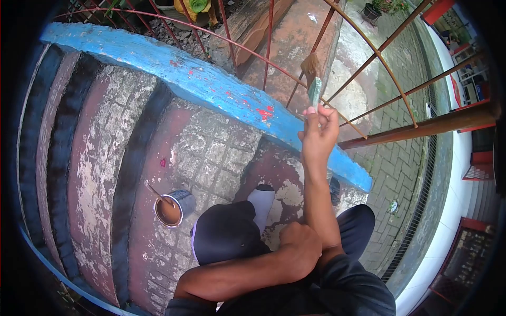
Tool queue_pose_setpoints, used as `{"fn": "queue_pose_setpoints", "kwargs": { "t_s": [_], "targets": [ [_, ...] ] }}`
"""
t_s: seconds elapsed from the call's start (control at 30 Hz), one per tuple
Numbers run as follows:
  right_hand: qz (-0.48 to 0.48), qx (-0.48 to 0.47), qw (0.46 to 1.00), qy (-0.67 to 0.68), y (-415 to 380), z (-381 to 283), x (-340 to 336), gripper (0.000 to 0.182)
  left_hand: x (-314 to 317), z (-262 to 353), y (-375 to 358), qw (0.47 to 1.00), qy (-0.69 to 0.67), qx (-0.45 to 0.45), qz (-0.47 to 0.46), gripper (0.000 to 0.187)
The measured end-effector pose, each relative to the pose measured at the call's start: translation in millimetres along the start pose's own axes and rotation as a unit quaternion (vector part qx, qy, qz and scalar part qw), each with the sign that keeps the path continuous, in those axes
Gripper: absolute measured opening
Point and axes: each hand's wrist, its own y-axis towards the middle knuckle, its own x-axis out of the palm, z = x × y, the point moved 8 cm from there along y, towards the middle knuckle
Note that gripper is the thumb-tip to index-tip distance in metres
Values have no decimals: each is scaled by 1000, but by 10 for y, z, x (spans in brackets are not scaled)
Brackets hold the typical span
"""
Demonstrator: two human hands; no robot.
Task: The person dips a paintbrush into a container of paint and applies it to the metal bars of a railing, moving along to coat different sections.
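A paintbrush [314, 90] with a pale green, worn handle and brown, paint-loaded bristles points upward in my right hand [320, 129]. Thumb and fingers pinch the end of its handle. The bristles overlap a thin, brown-red bar of the metal railing [295, 79]. My left hand [300, 250] is curled into a fist beside my right forearm, over my lap, its fingers partly hidden. To the left of my knee, a paint can [182, 203] holds brown paint, with a thin stick leaning out over its rim.
A low blue wall [211, 84] with chipped red patches runs diagonally under the railing. Worn steps [105, 158] with dark edges descend on the left. Beyond the railing lie a paved path [400, 179], a drain grate [408, 234] and a potted plant [371, 11].
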Motion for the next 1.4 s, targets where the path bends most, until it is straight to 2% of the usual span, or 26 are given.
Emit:
{"fn": "queue_pose_setpoints", "kwargs": {
  "t_s": [0.07,0.13,0.27,0.3,0.33,0.4,0.43,0.5,0.53,0.6,0.63,0.7,0.83,0.9,0.97,1.0,1.03,1.07,1.17,1.2,1.27,1.3,1.4],
  "targets": [
    [20,10,1000,1,49,-50,-210,14,-20,-9,-8,1000,-5,2,-2,41],
    [105,-58,993,0,-4,-145,-444,15,35,-3,7,1000,7,4,-16,41],
    [88,-35,995,-18,45,-152,-159,14,104,8,46,1000,22,16,-5,40],
    [52,-39,997,-29,44,-139,1,14,67,16,36,1000,14,13,-5,40],
    [56,-39,997,-28,-19,-97,84,14,45,26,26,1000,6,11,-4,40],
    [-41,-117,990,-71,-145,-147,422,14,32,32,24,1000,12,13,-8,41],
    [-40,-118,990,-71,-192,-150,453,14,37,45,28,1000,9,16,-11,41],
    [-105,-103,988,-41,-285,-156,562,13,54,56,63,1000,9,11,-11,41],
    [-103,-101,989,-42,-237,-203,493,13,71,59,68,1000,9,5,-11,41],
    [-5,-10,1000,23,15,-189,127,12,55,77,43,1000,12,8,-7,41],
    [-7,-11,1000,23,49,-195,61,12,41,76,29,1000,15,9,-2,41],
    [-3,-66,998,-2,86,-262,-4,12,63,46,54,1000,24,3,-2,40],
    [14,-113,993,21,-12,-292,71,12,136,61,77,999,44,1,-6,39],
    [77,-120,989,38,-43,-380,-15,12,138,49,63,999,40,-5,-12,39],
    [57,-98,993,19,-22,-400,74,12,169,44,70,999,36,-4,-19,39],
    [40,-80,996,0,11,-385,136,12,182,38,90,999,34,4,-12,26],
    [27,-148,988,-31,16,-371,263,12,176,38,100,999,33,12,-4,19],
    [28,-150,988,-31,-12,-301,266,12,159,33,94,999,36,14,-3,19],
    [-83,-126,988,-39,-245,-369,541,13,144,60,87,997,61,36,-17,19],
    [-79,-126,988,-40,-226,-410,506,13,158,64,94,997,59,36,-27,19],
    [-57,-63,996,5,-67,-385,352,13,167,68,95,997,58,38,-36,20],
    [3,-59,997,46,45,-399,176,13,161,74,81,997,64,40,-36,20],
    [4,-77,997,25,60,-494,32,13,151,68,88,996,71,41,-40,21]
  ]
}}
